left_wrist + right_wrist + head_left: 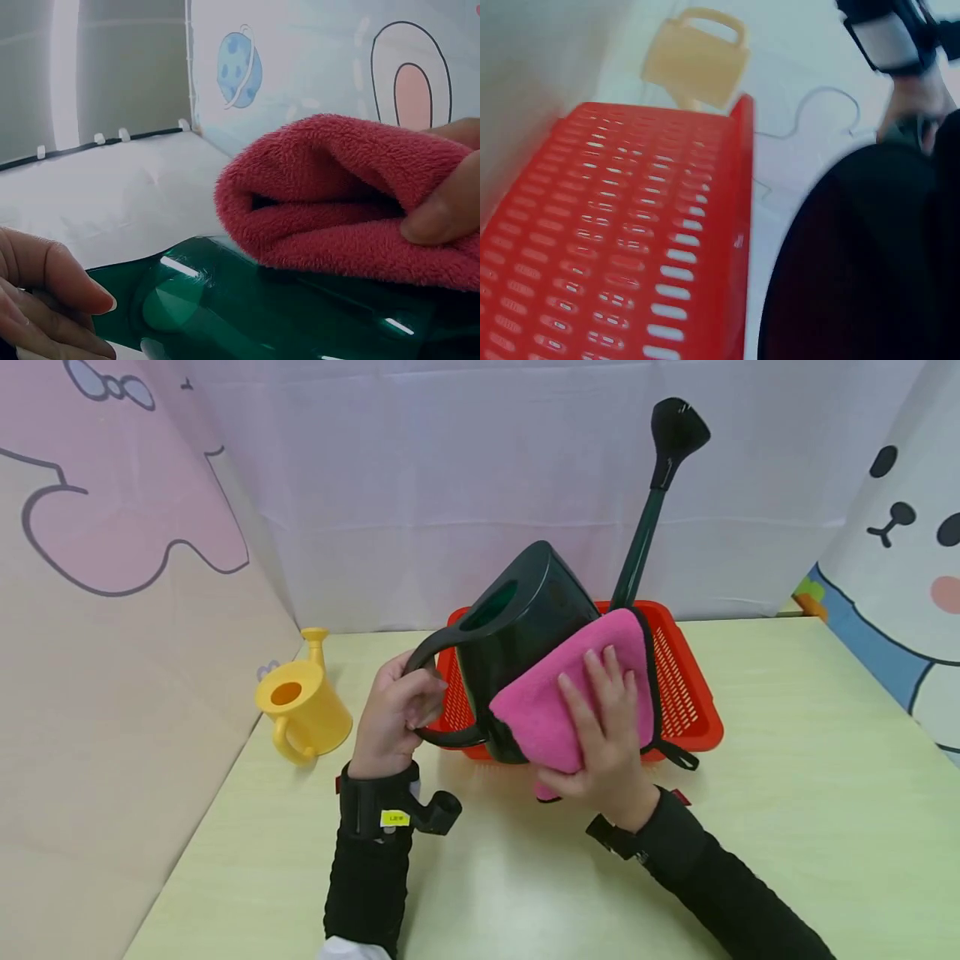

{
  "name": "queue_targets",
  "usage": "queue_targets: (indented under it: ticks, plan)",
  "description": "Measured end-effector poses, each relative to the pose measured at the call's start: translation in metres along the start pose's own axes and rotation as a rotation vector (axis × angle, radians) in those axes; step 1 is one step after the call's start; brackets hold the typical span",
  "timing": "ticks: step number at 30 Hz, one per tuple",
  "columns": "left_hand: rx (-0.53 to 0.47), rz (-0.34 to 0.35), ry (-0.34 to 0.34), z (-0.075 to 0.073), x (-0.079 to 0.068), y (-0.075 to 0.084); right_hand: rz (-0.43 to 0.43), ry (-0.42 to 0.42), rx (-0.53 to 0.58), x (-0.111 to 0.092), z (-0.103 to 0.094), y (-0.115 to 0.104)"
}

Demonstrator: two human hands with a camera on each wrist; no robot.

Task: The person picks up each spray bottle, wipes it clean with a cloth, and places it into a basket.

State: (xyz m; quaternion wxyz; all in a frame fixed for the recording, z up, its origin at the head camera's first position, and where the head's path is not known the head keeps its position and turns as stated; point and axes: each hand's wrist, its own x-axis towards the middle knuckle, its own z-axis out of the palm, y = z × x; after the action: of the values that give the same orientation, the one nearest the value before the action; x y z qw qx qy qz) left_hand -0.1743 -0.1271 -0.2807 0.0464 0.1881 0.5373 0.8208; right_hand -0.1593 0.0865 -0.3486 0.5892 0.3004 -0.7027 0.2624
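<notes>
While I have the left hand with its fingers clamped round the handle at centre-left, the dark green watering can tilts mid-frame in front of the red basket, its long axis climbing from that handle toward the spout at upper right. What counts, I judge, is the right hand: it is nearer the can's body, which lies up and left of its fingers, the pink cloth between. Those fingers look nearly straight, slightly apart.
</notes>
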Motion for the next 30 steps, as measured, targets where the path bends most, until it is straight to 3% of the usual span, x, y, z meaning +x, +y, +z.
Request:
queue_targets:
  ticks: [4,9,12,15,19,23,27,30]
  plan:
    - [0.006,0.009,-0.021,0.001,-0.002,0.002,0.205,0.027,0.070,0.010,-0.008,0.013]
    - [0.008,0.028,-0.040,0.001,-0.003,0.003,0.389,0.019,0.177,0.018,-0.018,0.024]
    - [0.008,0.031,-0.044,0.001,-0.002,0.003,0.461,-0.019,0.218,0.019,-0.020,0.026]
    - [0.012,0.029,-0.035,0.001,-0.002,0.003,0.476,-0.075,0.231,0.017,-0.018,0.025]
    - [0.029,0.010,-0.005,0.002,-0.003,0.002,0.400,-0.099,0.199,0.013,-0.014,0.020]
    - [0.053,-0.003,0.016,0.002,-0.004,-0.001,0.267,-0.071,0.109,0.008,-0.009,0.012]
    - [0.073,-0.001,0.029,0.004,-0.004,-0.003,0.090,-0.094,0.009,0.001,-0.004,-0.002]
    - [0.084,-0.003,0.022,0.006,-0.004,-0.004,-0.102,-0.150,-0.077,-0.006,-0.001,-0.012]
